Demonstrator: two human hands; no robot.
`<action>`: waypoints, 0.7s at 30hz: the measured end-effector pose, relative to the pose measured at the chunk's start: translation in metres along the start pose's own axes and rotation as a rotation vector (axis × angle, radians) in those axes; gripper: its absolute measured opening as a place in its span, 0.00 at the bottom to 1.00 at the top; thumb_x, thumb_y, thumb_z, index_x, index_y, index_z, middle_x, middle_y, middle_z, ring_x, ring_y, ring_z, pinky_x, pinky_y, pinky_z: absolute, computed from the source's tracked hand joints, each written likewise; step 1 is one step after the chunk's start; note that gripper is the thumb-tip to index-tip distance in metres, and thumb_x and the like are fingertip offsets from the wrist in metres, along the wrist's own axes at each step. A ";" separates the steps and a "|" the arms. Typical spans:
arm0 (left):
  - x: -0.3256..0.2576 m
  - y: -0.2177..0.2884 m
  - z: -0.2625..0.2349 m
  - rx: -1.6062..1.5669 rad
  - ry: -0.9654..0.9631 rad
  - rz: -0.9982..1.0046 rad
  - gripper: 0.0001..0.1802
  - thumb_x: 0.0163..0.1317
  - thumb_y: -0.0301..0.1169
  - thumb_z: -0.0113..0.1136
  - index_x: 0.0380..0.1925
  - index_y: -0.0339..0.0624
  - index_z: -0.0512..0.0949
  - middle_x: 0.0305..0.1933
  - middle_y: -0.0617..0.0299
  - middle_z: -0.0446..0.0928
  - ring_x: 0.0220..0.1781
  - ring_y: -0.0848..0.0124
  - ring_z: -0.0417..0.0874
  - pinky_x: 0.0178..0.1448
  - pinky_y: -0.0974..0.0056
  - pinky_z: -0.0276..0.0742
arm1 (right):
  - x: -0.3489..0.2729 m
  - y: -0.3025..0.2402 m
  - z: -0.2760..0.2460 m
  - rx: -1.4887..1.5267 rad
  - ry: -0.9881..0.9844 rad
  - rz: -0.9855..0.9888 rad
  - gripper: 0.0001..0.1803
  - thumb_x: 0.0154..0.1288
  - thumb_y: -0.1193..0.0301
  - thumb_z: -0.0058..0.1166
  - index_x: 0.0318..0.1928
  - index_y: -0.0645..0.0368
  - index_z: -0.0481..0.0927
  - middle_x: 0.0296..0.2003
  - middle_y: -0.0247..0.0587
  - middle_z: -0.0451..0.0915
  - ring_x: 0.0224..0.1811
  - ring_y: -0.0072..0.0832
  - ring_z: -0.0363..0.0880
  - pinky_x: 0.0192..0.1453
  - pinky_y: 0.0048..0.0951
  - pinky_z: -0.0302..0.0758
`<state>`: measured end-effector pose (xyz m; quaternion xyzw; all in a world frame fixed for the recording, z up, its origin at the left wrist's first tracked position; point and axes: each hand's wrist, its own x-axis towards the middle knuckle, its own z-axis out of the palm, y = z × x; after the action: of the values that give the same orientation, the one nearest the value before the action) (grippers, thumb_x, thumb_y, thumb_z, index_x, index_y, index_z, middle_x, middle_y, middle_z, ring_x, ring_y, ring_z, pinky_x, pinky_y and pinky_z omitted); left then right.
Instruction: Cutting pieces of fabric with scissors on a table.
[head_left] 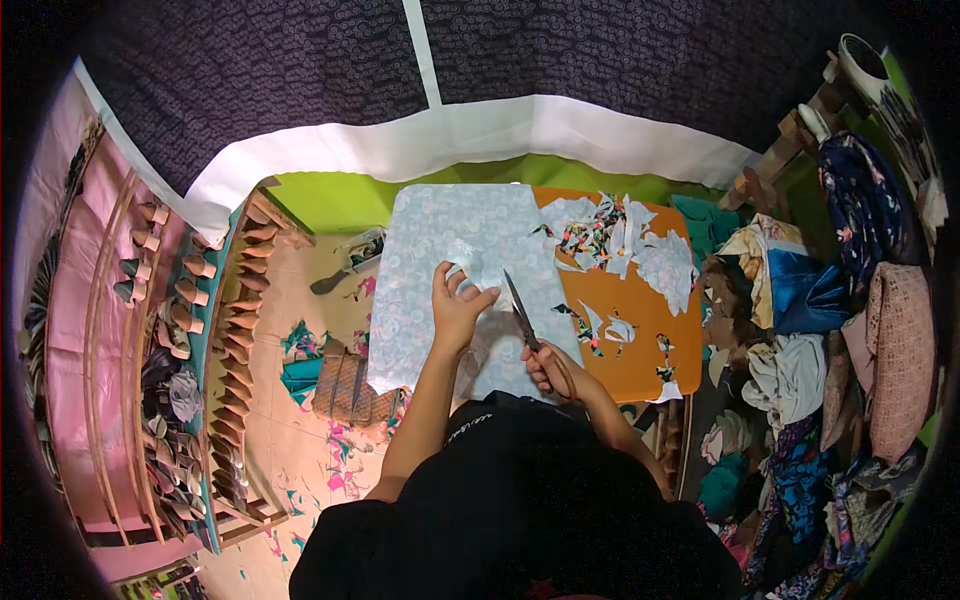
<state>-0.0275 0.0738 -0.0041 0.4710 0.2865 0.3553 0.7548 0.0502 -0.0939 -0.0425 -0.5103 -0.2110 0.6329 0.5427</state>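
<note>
Currently, in the head view, pale blue cloth (pixel 420 225) covers the left of an orange bench (pixel 655 345), the left hand (pixel 458 315) over its middle, fingers curled and apart. Just right of it and nearer the body, the right hand (pixel 550 370) has its fingers clamped on scissors (pixel 523 318), whose long axis slants forward and left across the cloth; whether the blades touch it, I cannot tell. Scraps (pixel 610 235) lie close by rightward, clothes (pixel 800 370) heaped beyond.

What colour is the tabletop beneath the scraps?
Orange; the tabletop shows best in the head view.
</note>
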 end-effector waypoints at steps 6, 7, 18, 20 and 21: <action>-0.005 -0.004 -0.005 0.022 -0.011 -0.007 0.38 0.37 0.13 0.58 0.49 0.37 0.49 0.43 0.53 0.61 0.38 0.66 0.73 0.37 0.68 0.73 | 0.002 0.006 0.011 -0.105 0.021 -0.084 0.31 0.51 0.39 0.37 0.35 0.57 0.60 0.19 0.26 0.55 0.17 0.13 0.51 0.17 0.13 0.53; -0.006 -0.003 -0.004 0.023 -0.009 -0.010 0.38 0.37 0.13 0.58 0.49 0.37 0.49 0.43 0.53 0.61 0.38 0.66 0.73 0.37 0.68 0.73 | 0.002 0.007 0.011 -0.083 0.033 -0.070 0.31 0.50 0.39 0.37 0.35 0.57 0.60 0.19 0.26 0.55 0.17 0.13 0.51 0.17 0.13 0.53; -0.009 -0.001 -0.019 0.053 -0.026 -0.013 0.39 0.38 0.14 0.58 0.50 0.37 0.49 0.45 0.53 0.59 0.41 0.63 0.72 0.38 0.67 0.73 | 0.001 0.005 0.027 -0.014 0.025 0.001 0.35 0.41 0.33 0.39 0.31 0.54 0.61 0.17 0.23 0.53 0.15 0.12 0.49 0.16 0.13 0.50; -0.011 0.002 -0.018 0.063 0.005 -0.013 0.38 0.38 0.15 0.60 0.49 0.36 0.51 0.44 0.54 0.60 0.40 0.66 0.72 0.37 0.68 0.72 | 0.001 0.006 0.027 0.061 0.012 0.040 0.35 0.41 0.33 0.38 0.29 0.54 0.61 0.16 0.23 0.53 0.15 0.12 0.49 0.15 0.13 0.49; -0.012 0.003 -0.017 0.073 0.037 -0.012 0.37 0.37 0.17 0.61 0.48 0.36 0.52 0.43 0.55 0.61 0.38 0.69 0.72 0.36 0.70 0.71 | 0.001 0.007 0.027 0.060 0.014 0.039 0.35 0.41 0.33 0.38 0.29 0.54 0.61 0.16 0.23 0.53 0.15 0.12 0.49 0.15 0.13 0.49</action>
<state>-0.0478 0.0738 -0.0065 0.4899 0.3160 0.3485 0.7340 0.0230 -0.0872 -0.0382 -0.5024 -0.1781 0.6457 0.5468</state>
